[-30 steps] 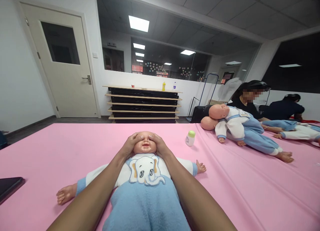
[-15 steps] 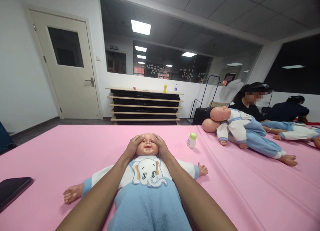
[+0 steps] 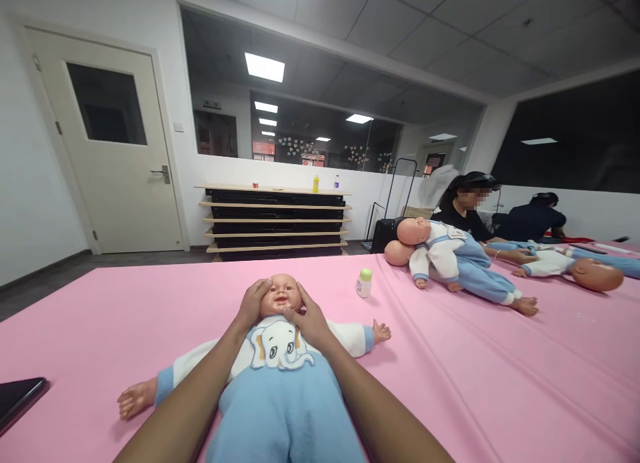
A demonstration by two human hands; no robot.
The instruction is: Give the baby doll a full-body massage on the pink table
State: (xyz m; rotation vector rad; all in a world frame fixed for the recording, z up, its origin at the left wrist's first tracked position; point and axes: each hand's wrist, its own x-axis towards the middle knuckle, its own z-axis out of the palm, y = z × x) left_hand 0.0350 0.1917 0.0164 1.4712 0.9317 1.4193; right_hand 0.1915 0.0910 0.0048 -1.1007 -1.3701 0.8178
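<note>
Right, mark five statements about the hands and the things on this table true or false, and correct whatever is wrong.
1. The left hand and the right hand both touch the head of the plastic, blue-and-white-clothed baby doll. True.
2. The baby doll lies face down. False: it lies face up on the smooth pink tabletop.
3. The small white bottle with the light green cap stands upright. True.
4. The right hand grips that bottle. False: it is against the baby doll's face, and the bottle stands apart from both hands.
5. A flat black rectangular device lies at the left edge of the view. True.
</note>
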